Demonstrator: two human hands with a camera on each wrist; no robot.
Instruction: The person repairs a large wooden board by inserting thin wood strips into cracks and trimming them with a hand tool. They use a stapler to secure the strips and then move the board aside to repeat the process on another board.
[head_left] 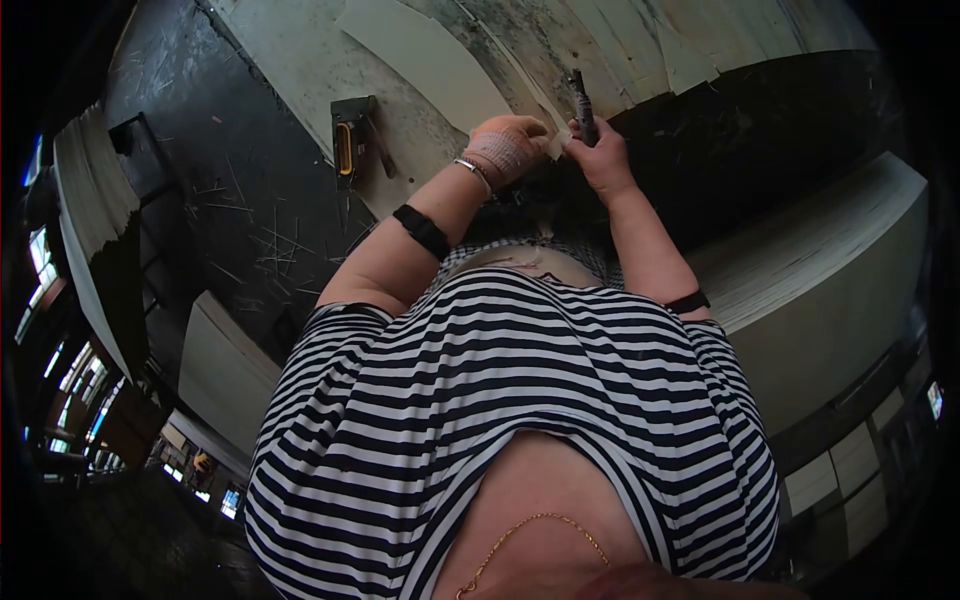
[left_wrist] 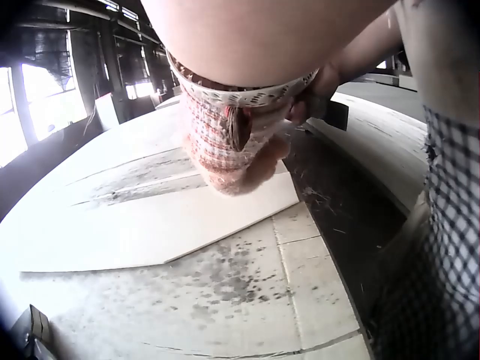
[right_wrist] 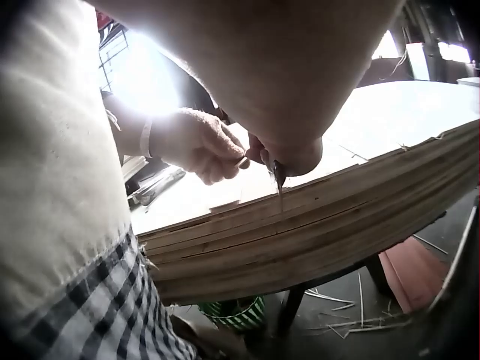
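Strip (head_left: 556, 149) btwn L grip (head_left: 508, 143), R grip (head_left: 604, 162) w/ tool (head_left: 582, 105).

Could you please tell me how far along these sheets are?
Thin strips on the floor suggest some trimming is done. The left hand holds a pale piece; the right hand grips a dark tool. Rough-edged sheets in front probably remain.

1 left hand (head_left: 508, 143), 1 right hand (head_left: 603, 162), 2 black bands (head_left: 422, 232), 1 gold necklace (head_left: 550, 516). 1 dark-handled tool (head_left: 583, 108), 1 black-and-yellow tool (head_left: 346, 145) left, 1 green basket (right_wrist: 234, 316). Pale sheets (head_left: 425, 62): several, uncountable.
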